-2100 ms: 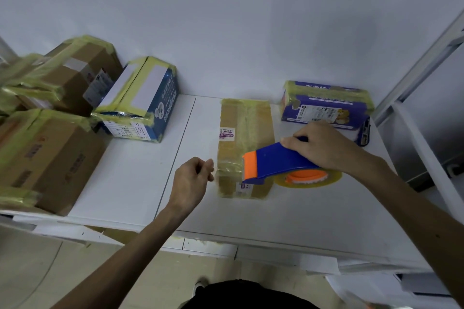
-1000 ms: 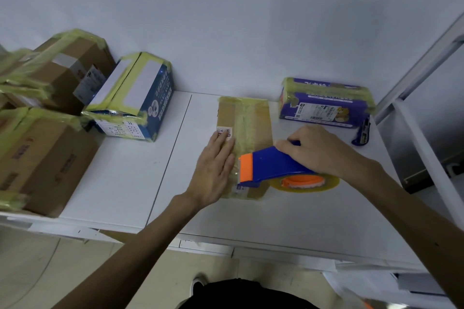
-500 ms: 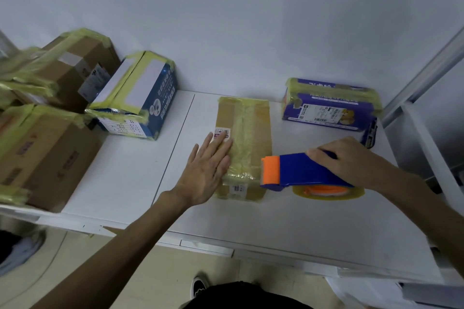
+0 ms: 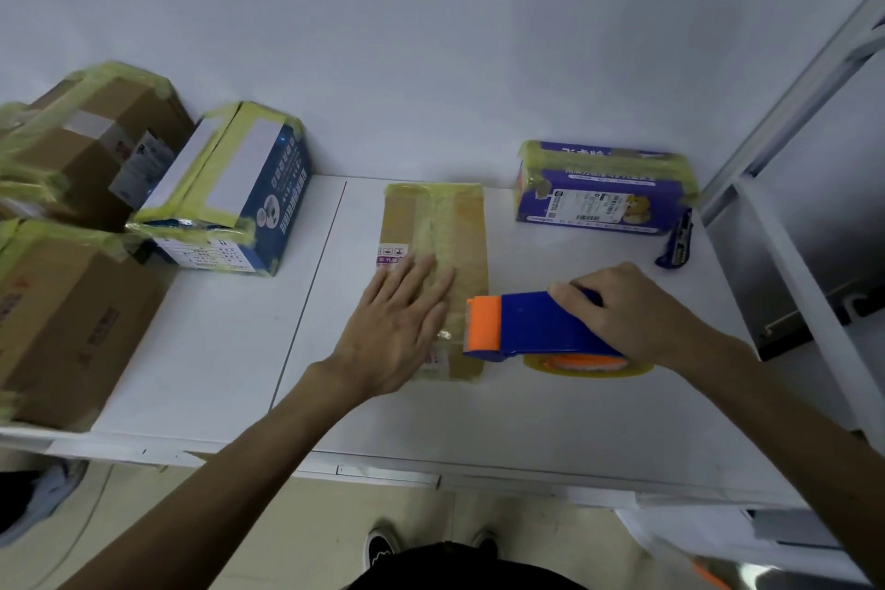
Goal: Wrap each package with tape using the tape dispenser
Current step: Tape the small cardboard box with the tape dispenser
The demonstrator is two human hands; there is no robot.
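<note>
At the near edge of the white table [image 4: 215, 364], the left hand [image 4: 400, 333] lies flat, fingers straight and spread, pressing on the flat brown package [image 4: 459, 225], which lies lengthwise mid-table, taped along its length. Just right of it, the right hand [image 4: 620, 316] curls around the blue tape dispenser [image 4: 527, 326], whose orange end meets the package's right edge; whether tape bridges them is hard to tell. Farther back stand a taped purple box [image 4: 603, 192] and a blue-and-white box [image 4: 234, 187].
</note>
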